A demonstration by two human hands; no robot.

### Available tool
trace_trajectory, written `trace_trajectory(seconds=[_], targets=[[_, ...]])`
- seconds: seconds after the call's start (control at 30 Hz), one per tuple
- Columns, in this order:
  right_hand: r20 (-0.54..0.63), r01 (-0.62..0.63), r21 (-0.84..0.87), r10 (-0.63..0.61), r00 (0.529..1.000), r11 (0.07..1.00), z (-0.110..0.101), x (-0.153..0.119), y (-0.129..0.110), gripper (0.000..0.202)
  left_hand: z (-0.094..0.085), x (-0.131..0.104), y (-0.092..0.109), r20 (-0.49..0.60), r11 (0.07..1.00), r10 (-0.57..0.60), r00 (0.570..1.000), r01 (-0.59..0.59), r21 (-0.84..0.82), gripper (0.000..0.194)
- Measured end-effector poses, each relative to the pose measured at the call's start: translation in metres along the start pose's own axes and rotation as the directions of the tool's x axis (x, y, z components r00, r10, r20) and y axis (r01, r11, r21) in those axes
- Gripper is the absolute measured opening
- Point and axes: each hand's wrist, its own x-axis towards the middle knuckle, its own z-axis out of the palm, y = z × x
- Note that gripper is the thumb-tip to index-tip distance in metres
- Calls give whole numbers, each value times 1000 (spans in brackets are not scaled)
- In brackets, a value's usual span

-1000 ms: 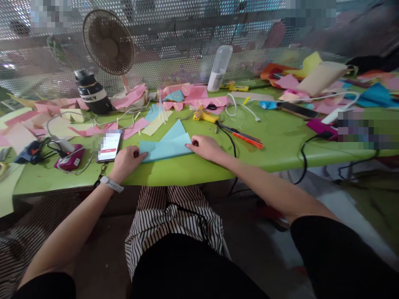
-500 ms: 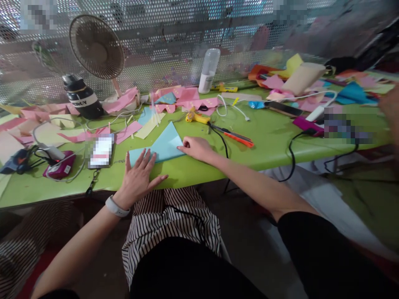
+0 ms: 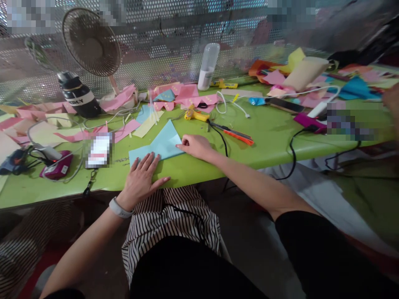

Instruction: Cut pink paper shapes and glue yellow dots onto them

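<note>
A light blue paper (image 3: 163, 143) with a pointed top lies on the green table (image 3: 268, 145) near its front edge. My left hand (image 3: 143, 174) is spread, fingertips pressing the paper's lower left edge, thumb stretched to the right. At the paper's right corner my right hand (image 3: 195, 146) is closed, thumb and curled fingers pinching that corner. Beyond the paper lie a yellow glue gun (image 3: 196, 115) and an orange-handled cutter (image 3: 238, 136).
A phone (image 3: 99, 150) and a purple power socket (image 3: 58, 166) lie at left. Behind stand a fan (image 3: 92, 43), a black bottle (image 3: 79, 97) and a clear bottle (image 3: 208, 68). Paper scraps and cables spread along the back. Another person's hand (image 3: 391, 99) shows at far right.
My left hand has shifted slightly right and down, uncovering more of the paper's left end. My right hand stays at the right corner. The view has shifted a little.
</note>
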Motion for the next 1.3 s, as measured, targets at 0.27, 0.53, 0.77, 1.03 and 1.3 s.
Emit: trace_trajectory(seconds=[0.27,0.53,0.77,1.03,1.3], targets=[[48,0,54,-3,999,999,-6,3,0,25,0,1,-1,2,1000,8,1000,-8,21,80],[52,24,138,-32,998,990,-9,4,7,25,3,0,-2,-35,1000,12,999,-12,21,79],[-11,4,44,-4,1000,999,-3,-5,4,27,2,0,-2,-29,1000,13,999,-13,17,80],[9,-3,46,3,1000,999,-6,-6,3,29,4,0,0,-33,1000,-16,999,16,14,78],[16,-13,37,13,1000,999,-6,-4,4,32,7,12,21,-147,999,-29,989,27,-18,77]])
